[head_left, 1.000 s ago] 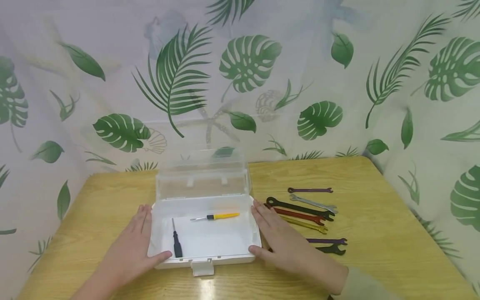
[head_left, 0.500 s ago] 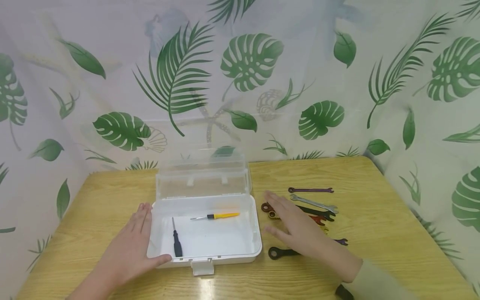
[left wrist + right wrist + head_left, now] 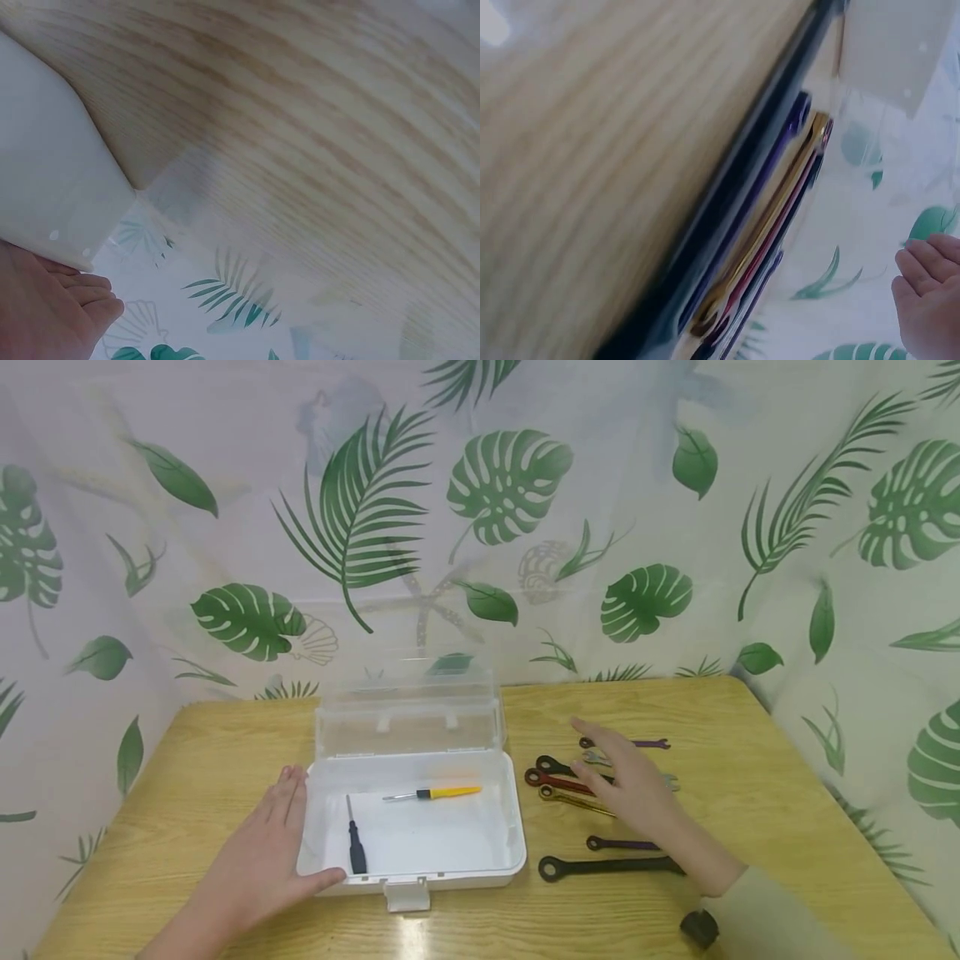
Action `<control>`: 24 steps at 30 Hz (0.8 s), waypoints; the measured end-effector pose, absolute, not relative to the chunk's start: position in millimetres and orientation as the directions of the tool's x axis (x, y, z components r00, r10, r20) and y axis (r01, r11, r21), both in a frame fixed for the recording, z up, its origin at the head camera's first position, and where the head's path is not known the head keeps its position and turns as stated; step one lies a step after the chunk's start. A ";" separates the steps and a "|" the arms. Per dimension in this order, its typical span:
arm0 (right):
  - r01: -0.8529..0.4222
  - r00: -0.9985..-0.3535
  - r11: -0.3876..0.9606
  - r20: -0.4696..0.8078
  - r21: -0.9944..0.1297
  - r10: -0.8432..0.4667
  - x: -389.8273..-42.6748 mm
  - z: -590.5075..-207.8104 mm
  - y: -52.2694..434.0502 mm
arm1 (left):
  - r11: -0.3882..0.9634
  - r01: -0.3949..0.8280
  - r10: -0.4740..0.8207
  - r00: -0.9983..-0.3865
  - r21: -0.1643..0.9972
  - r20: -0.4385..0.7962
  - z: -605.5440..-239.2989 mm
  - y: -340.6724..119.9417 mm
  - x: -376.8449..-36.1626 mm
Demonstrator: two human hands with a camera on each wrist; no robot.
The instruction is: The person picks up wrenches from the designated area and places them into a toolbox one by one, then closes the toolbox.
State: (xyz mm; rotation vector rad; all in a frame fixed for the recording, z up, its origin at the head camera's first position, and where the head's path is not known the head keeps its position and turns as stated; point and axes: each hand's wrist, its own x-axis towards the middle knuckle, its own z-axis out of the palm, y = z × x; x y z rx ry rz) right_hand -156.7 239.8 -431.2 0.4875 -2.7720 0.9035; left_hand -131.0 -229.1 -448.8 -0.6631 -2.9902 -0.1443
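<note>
A white plastic toolbox (image 3: 517, 852) stands with its clear lid (image 3: 408, 731) raised at the back. Inside lie a black-handled screwdriver (image 3: 356, 847) and a yellow-handled screwdriver (image 3: 453, 792). My left hand (image 3: 251, 860) rests along the box's left wall, fingers straight, thumb at the front rim. Over the wrenches to the right of the box, my right hand (image 3: 637, 789) hovers with fingers extended and nothing in its grasp. It partly hides a silver wrench (image 3: 595, 758), a black wrench (image 3: 553, 766), a red wrench (image 3: 558, 782) and a gold wrench (image 3: 577, 802).
A purple wrench (image 3: 651, 744) lies behind the right hand. Nearer the front are a small purple wrench (image 3: 622, 843) and a long black wrench (image 3: 607, 867). All lie on the wood-grain table (image 3: 465, 927), backed by a leaf-print cloth (image 3: 540, 635).
My right hand has left the toolbox's right wall and moved right and back, over the wrenches. My left hand stays at the left wall. The toolbox and screwdrivers stay put.
</note>
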 end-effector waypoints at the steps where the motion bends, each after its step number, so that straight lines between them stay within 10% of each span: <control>1: -0.357 -0.930 0.758 0.280 -0.546 -0.237 -158.5 -431.3 242.8 | 0.902 0.425 0.418 -0.904 0.075 0.094 -448.9 -229.0 -131.0; 24: -0.204 -0.963 0.649 0.268 -0.733 0.000 -203.6 -443.3 296.0 | 0.898 0.436 0.428 -0.896 0.052 0.120 -447.6 -229.0 -129.1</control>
